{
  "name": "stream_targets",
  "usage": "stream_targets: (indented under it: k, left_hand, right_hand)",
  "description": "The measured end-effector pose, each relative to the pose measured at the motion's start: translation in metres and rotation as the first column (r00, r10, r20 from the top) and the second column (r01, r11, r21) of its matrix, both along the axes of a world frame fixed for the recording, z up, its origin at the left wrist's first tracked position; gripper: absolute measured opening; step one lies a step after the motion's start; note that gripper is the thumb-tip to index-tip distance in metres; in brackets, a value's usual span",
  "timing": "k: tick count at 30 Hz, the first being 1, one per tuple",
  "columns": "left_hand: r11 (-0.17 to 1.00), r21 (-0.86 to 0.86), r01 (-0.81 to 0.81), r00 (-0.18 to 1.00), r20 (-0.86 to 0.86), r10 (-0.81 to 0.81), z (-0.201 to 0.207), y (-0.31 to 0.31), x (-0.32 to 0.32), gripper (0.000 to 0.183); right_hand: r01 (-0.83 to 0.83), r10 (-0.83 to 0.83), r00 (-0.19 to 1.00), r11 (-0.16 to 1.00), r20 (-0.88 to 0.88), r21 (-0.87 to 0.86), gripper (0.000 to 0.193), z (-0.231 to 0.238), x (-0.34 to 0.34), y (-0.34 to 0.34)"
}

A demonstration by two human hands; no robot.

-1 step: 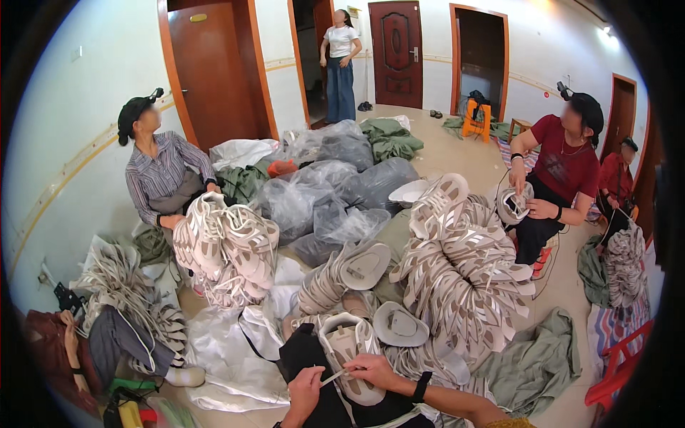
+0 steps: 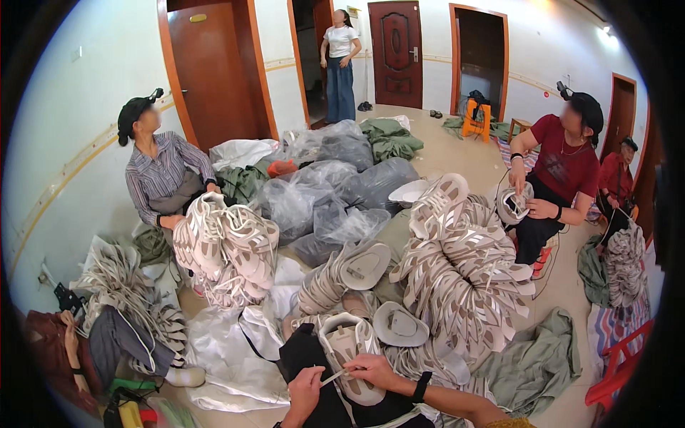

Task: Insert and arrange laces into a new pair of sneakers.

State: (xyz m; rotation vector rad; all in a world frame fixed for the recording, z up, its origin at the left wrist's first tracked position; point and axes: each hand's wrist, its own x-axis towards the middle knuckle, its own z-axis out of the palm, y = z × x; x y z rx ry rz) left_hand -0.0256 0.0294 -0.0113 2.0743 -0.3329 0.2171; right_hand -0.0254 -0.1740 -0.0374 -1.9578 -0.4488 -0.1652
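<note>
A beige and white shoe upper (image 2: pixel 348 341), without a sole, rests on my dark-clothed lap with its ankle opening facing away from me. A pale shoelace (image 2: pixel 332 378) runs taut across its left side, between my two hands. My left hand (image 2: pixel 305 392) is closed, pinching one end of the lace between thumb and fingers. Over the front of the upper, my right hand (image 2: pixel 372 371) pinches the lace near the eyelets. Just right of the upper lies another upper (image 2: pixel 401 324), its pale insole side facing up.
Nested shoe uppers form a large curved pile (image 2: pixel 467 267) to the right and a shorter stack (image 2: pixel 346 274) ahead. Plastic bags (image 2: pixel 321 192) fill the middle floor. Co-workers sit left (image 2: pixel 164 167) and right (image 2: pixel 567 160), holding uppers. Green cloth (image 2: pixel 535 360) lies near right, beside a red chair (image 2: pixel 621 367).
</note>
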Motion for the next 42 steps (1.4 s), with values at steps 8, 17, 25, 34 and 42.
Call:
stream_targets:
  k: [8,17,25,34,42]
  left_hand:
    - [1.0,-0.011,0.008,1.0,0.006,-0.008,-0.0017,0.0003,-0.0002,0.011]
    - [1.0,-0.012,0.004,1.0,0.005,-0.004,-0.001,0.0,0.0001,0.011]
    - [1.0,0.023,0.008,0.998,0.07,-0.009,-0.0051,0.001,0.0008,0.011]
    - [1.0,-0.006,-0.026,0.999,-0.038,0.026,-0.0016,0.001,-0.0022,0.011]
    - [1.0,-0.007,-0.024,0.999,-0.042,0.024,-0.0084,0.0019,0.0,0.013]
  right_hand:
    - [0.003,-0.003,0.999,1.0,0.04,-0.001,0.024,-0.0001,-0.0015,0.0007]
    - [0.034,-0.035,0.999,0.994,0.009,0.101,0.023,-0.0023,-0.0013,0.0034]
    - [0.058,-0.059,0.998,0.994,0.014,0.095,0.023,-0.0054,-0.003,0.0033]
    - [0.074,-0.075,0.997,0.994,0.007,0.085,0.022,-0.0003,-0.0073,0.0042]
    - [0.071,-0.07,0.997,0.994,-0.016,0.081,0.023,0.0007,-0.0075,0.0041]
